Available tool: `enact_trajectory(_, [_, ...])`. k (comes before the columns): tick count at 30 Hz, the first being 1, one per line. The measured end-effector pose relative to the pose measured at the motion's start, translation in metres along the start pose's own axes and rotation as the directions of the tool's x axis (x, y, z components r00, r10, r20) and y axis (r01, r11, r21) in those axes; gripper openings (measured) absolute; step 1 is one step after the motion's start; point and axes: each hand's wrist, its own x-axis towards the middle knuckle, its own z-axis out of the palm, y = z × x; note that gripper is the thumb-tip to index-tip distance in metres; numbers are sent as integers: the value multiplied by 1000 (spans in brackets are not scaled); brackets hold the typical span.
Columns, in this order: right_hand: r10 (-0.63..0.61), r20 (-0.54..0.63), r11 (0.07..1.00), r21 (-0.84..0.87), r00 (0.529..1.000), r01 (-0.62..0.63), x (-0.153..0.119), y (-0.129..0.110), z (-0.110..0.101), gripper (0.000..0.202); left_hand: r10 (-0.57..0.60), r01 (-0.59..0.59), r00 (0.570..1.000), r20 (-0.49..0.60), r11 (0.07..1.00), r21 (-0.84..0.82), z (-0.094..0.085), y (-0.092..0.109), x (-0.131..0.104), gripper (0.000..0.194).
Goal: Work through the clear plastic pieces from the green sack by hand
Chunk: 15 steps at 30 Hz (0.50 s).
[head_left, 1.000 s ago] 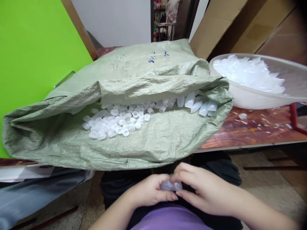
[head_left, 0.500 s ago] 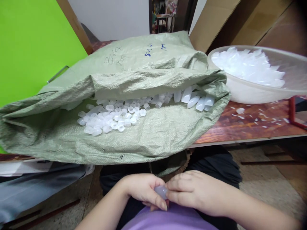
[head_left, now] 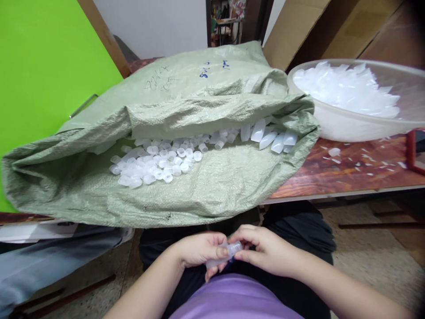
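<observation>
A: Quick call, pls: holding what, and where?

B: Holding a translucent plastic pc (head_left: 234,249) low over the lap, betw. L hand (head_left: 201,250) and R hand (head_left: 262,248), just above the purple top (head_left: 232,299) and nr the table's front edge.

A: Fingers doing what on the L?

B: Pinching the pc's body, w/ thumb laid across the top and fingertips tucked under. Pointing the ribbed end up & R, towards the other hand.

A: And on the R?

B: Bending thumb & fingers round that ribbed end, w/ a gap betw. them. Can't tell whether touching it or not.

A: Further out?

B: Seeing a pale green woven sack (head_left: 202,95) on the reddish table (head_left: 305,179), w/ mouth gaping towards the lap. Inside, spotting a heap of short white tubular pcs (head_left: 151,166), plus longer slant-cut pcs (head_left: 267,139) at the R end.

A: Beside it?

B: Looking R, at a translucent basin (head_left: 358,126) piled w/ white pcs (head_left: 345,91); below, at white scraps (head_left: 334,152) scattered about. Far L, catching a bright green panel (head_left: 49,57).
</observation>
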Motion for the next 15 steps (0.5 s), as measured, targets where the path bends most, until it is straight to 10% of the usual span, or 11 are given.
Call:
enact_trajectory(5, [30,-270,921,381,962,78,-9,16,1,20,124,-123,988,-94,992,18,4,5,0,57])
enact_trajectory(11, [308,-192,405,913,932,55,-10,28,24,21,214,-153,932,-292,964,219,16,5,-3,36])
enact_trajectory(15, [359,-195,501,865,913,-12,-2,27,41,20,293,-176,902,-316,920,350,23,-1,-3,52])
